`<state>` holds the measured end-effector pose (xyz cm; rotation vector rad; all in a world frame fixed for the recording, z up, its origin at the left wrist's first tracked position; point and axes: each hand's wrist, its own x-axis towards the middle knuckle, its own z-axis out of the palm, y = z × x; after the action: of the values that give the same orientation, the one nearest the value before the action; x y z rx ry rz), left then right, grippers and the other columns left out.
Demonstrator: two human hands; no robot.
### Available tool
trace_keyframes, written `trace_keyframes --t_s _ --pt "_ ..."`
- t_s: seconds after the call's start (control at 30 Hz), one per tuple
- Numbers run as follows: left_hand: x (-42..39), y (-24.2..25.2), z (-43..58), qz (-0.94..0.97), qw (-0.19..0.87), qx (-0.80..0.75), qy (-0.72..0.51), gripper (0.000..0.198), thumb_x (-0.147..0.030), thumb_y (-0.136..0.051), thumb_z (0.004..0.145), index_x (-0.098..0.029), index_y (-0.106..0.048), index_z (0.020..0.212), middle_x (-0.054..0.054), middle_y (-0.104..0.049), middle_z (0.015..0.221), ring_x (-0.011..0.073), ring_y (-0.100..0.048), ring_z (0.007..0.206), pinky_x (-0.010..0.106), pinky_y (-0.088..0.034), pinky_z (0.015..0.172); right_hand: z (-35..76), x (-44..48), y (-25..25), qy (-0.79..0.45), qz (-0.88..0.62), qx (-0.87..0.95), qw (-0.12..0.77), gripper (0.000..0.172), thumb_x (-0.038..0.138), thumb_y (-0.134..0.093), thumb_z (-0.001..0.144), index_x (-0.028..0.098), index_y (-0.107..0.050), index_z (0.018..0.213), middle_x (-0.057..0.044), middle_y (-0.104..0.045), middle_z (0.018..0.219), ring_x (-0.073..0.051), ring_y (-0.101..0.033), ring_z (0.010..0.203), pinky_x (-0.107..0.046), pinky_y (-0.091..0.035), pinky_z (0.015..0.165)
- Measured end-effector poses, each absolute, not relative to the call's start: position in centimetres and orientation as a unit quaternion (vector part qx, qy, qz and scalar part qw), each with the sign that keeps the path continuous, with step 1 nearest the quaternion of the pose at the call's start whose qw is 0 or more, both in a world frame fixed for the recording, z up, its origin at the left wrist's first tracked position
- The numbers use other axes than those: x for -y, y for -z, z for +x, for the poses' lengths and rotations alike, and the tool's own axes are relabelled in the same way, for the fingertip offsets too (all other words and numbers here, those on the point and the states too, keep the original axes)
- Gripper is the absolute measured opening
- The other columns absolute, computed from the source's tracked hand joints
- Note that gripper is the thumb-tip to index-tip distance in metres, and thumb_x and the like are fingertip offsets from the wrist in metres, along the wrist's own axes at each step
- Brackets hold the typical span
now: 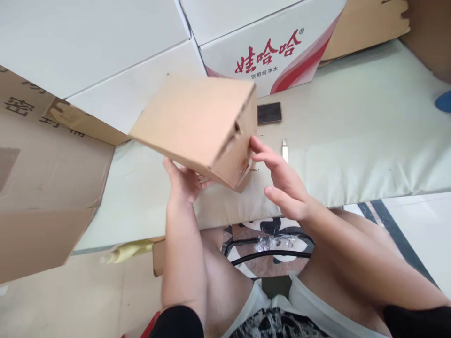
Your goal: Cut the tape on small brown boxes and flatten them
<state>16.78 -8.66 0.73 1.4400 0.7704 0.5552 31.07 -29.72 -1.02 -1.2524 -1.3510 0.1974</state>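
Note:
A brown cardboard box [192,122] is held tilted above the pale green padded surface, slightly blurred. My left hand [185,183] supports it from below, with the thumb at its lower edge and the other fingers partly hidden beneath. At the box's right end, a small torn opening shows in the cardboard. My right hand [285,183] is beside that end, fingers stretched and thumb apart, the fingertips at or very near the side. Close to the right hand lies a small slim whitish object [284,151], its kind unclear. A dark phone [269,112] rests behind it.
White cartons [260,56] with red lettering are stacked along the back of the padded surface [359,141]. A large brown carton [52,178] stands at the left. Below, clear plastic wrap [271,243] lies between the legs, near a yellow item [128,251].

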Motion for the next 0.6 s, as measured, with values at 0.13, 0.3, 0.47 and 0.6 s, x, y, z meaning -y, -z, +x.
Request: trace_keyframes --t_s 0.13,0.3,0.47,0.6 --pt "9.7 -0.3 17.0 0.586 0.704 -0.401 -0.012 0.117 -0.101 -0.001 0.072 -0.017 -0.071 0.113 0.018 -0.075 0.085 0.0307 -0.074 0.072 0.033 -0.049 0.050 31.4 30.3 -0.4 0.038 -0.577 0.626 0.524 0.045 0.026 -0.050 0.095 0.027 -0.055 0.141 -0.011 -0.042 0.166 -0.031 -0.036 0.156 -0.059 -0.033 0.126" --pt "10.2 0.3 17.4 0.614 0.666 -0.404 0.129 0.116 -0.101 -0.005 0.074 -0.018 -0.063 0.131 0.019 -0.078 0.094 0.0223 -0.070 0.056 0.026 -0.039 0.043 32.1 30.5 -0.9 0.080 -0.600 0.607 0.516 0.045 0.023 -0.054 0.090 0.025 -0.060 0.135 -0.014 -0.056 0.153 -0.032 -0.049 0.148 -0.056 -0.042 0.121" --pt "10.2 0.4 17.9 0.638 0.629 -0.414 0.159 0.096 -0.093 -0.023 0.085 -0.017 -0.063 0.128 0.019 -0.076 0.110 0.0167 -0.068 0.055 0.023 -0.029 0.041 32.8 30.6 -1.1 0.094 -0.610 0.562 0.550 0.023 0.020 -0.059 0.090 0.024 -0.066 0.112 -0.012 -0.068 0.120 -0.029 -0.060 0.135 -0.048 -0.054 0.111" --pt "10.3 0.5 18.2 0.663 0.590 -0.442 0.128 0.065 -0.070 -0.041 0.094 -0.016 -0.067 0.118 0.013 -0.077 0.094 0.0140 -0.062 0.054 0.023 -0.031 0.046 32.5 30.4 -0.5 0.089 -0.660 0.561 0.492 0.028 0.023 -0.060 0.091 0.026 -0.068 0.118 -0.008 -0.074 0.125 -0.032 -0.058 0.137 -0.057 -0.040 0.121"
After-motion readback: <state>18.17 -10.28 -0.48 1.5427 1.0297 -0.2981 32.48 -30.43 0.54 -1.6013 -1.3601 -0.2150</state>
